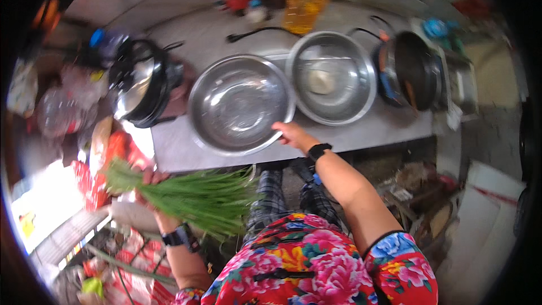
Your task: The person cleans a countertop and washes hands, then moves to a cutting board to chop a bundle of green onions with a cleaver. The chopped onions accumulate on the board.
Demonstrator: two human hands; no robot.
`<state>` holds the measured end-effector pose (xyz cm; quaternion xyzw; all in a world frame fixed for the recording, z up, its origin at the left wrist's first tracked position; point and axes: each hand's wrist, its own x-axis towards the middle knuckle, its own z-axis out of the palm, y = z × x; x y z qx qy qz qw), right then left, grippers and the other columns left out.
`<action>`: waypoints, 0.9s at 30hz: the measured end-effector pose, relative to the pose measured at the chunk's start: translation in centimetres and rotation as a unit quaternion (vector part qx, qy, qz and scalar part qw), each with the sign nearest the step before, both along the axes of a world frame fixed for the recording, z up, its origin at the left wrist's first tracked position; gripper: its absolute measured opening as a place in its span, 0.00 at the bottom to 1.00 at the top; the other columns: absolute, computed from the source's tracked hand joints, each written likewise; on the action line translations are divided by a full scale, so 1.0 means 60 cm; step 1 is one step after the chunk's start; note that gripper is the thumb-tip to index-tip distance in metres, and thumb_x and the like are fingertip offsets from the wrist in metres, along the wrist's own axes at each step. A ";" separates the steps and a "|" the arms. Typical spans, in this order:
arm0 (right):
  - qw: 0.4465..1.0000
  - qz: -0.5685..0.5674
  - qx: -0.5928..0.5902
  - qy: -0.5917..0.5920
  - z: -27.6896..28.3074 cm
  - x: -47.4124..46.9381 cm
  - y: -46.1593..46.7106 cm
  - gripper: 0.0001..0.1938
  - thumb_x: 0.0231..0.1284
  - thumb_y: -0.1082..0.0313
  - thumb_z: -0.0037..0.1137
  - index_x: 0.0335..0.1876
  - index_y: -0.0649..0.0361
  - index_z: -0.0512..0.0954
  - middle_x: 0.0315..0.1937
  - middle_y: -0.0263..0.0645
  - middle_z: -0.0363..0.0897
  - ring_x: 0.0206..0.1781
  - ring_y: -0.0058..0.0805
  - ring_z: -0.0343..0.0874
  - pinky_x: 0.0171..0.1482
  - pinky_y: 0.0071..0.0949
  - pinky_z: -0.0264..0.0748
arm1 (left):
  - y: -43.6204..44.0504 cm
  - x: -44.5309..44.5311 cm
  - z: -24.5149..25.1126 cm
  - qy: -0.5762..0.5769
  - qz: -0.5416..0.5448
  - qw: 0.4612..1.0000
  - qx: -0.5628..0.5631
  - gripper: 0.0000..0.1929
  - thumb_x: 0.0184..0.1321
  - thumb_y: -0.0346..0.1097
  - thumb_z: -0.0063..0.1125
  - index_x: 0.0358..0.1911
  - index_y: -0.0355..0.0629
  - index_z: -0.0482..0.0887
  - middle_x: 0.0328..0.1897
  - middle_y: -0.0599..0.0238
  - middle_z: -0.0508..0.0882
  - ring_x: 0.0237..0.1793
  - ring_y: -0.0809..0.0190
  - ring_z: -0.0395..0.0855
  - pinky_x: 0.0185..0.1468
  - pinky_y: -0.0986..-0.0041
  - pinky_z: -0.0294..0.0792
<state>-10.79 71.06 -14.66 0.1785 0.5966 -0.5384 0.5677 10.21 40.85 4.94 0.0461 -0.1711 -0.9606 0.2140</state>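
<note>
My left hand (150, 184) grips a thick bunch of long green leafy stalks (203, 199), possibly Chinese chives, held low off the counter's front edge. The stalks fan out to the right, in front of my legs. With my right hand (292, 134) I grasp the near right rim of a wide stainless steel basin (241, 103), thumb over the edge. Wet-looking glints show inside it. Against its right side stands a second steel basin (331, 78) with a pale rounded lump, perhaps dough, at the bottom.
A black pot or cooker (142, 82) sits left on the grey counter (178, 146). A dark pan (413, 72) leans at the right. Behind are oil bottles (302, 6) and a black cable (262, 30). Red plastic bags (91, 184) hang at the left.
</note>
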 end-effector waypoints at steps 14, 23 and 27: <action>0.905 -0.396 -0.028 0.150 0.313 0.235 0.646 0.19 0.61 0.58 0.48 0.52 0.62 0.71 0.39 0.39 0.78 0.37 0.30 0.79 0.31 0.31 0.80 | 0.313 -0.120 0.100 0.113 -0.248 0.959 -0.071 0.20 0.59 0.39 0.51 0.53 0.42 0.65 0.37 0.70 0.70 0.43 0.66 0.69 0.55 0.70 0.63; 0.737 -0.504 0.418 0.166 0.368 0.423 1.126 0.25 0.56 0.57 0.51 0.50 0.74 0.69 0.41 0.51 0.77 0.22 0.40 0.81 0.23 0.30 0.79 | 0.756 -0.247 0.122 0.010 -0.339 0.935 -0.104 0.18 0.60 0.44 0.51 0.50 0.44 0.68 0.36 0.69 0.73 0.37 0.67 0.72 0.48 0.73 0.68; 0.646 -0.403 0.594 0.260 0.414 0.357 1.217 0.19 0.50 0.62 0.51 0.42 0.72 0.72 0.32 0.57 0.78 0.40 0.51 0.79 0.41 0.41 0.76 | 0.875 -0.287 0.139 -0.005 -0.390 0.916 -0.096 0.20 0.59 0.43 0.53 0.51 0.44 0.68 0.37 0.69 0.73 0.37 0.66 0.72 0.47 0.74 0.69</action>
